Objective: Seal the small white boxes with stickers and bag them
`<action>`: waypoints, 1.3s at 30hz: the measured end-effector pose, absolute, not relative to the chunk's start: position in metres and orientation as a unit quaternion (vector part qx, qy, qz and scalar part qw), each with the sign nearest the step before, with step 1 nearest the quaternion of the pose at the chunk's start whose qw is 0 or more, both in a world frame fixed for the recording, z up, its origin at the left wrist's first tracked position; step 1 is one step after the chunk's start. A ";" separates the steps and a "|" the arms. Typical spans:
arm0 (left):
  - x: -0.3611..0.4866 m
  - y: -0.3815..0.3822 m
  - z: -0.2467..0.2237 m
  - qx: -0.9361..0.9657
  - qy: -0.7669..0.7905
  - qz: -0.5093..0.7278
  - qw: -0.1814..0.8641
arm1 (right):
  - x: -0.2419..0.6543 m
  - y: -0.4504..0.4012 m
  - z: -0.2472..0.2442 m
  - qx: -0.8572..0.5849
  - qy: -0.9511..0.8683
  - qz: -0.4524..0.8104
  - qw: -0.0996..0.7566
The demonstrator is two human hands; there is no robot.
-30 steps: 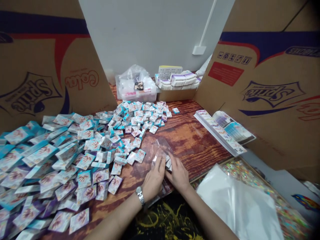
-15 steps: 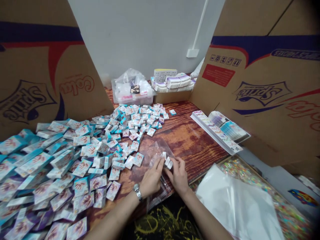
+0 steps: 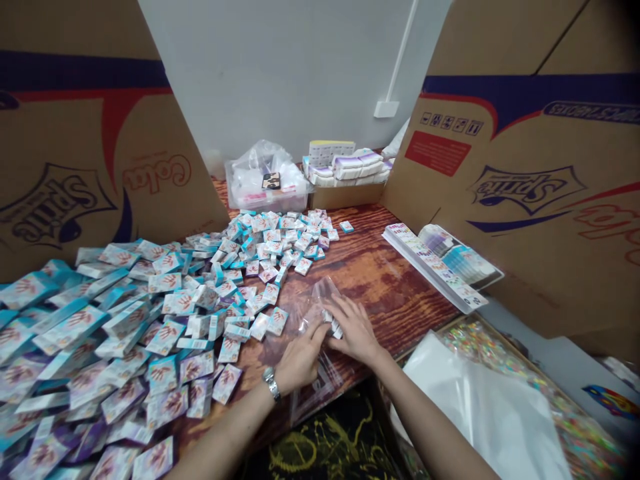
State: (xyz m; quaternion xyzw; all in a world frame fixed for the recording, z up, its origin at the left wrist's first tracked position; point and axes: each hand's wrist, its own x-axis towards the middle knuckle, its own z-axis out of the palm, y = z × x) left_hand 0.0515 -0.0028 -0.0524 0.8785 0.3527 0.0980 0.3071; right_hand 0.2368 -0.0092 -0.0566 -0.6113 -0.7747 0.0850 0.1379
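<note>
My left hand [image 3: 299, 357], with a silver watch [image 3: 271, 383] at its wrist, presses its fingers on a clear plastic bag [image 3: 316, 300] and the near side of several small white boxes [image 3: 336, 328]. From the right, my right hand [image 3: 354, 330] curves over those same boxes, its fingers wrapped across their top and far side. The fingers partly hide the boxes. Clear film spreads on the brown wood-patterned table [image 3: 370, 267] around both hands. To the left lies a large heap of small blue, purple and white boxes [image 3: 200, 300].
Large cardboard boxes stand left [image 3: 85, 160] and right [image 3: 525, 173]. At the back are a plastic tub [image 3: 267, 200] and a carton [image 3: 347, 195] of packs. White sheets [image 3: 475, 400] lie over a colourful-filled tray [image 3: 500, 340]; a white organiser [image 3: 435, 267] sits at right.
My right hand has moved up and over the small white boxes, covering more of them. My left hand has stayed nearly in place. The view has shifted slightly.
</note>
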 end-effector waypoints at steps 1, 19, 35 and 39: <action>0.051 -0.003 -0.053 0.878 0.353 0.103 0.307 | 0.236 -0.008 -0.056 -0.612 -0.774 0.088 0.136; 0.056 -0.006 -0.053 0.863 0.393 0.117 0.295 | 0.236 -0.018 -0.052 -0.614 -0.769 -0.008 0.177; 0.058 0.013 -0.060 0.859 0.376 0.070 0.341 | 0.246 -0.088 -0.085 -0.660 -0.737 -0.022 0.145; 0.062 0.023 -0.062 0.851 0.355 0.061 0.381 | 0.239 -0.084 -0.088 -0.702 -0.700 -0.019 0.131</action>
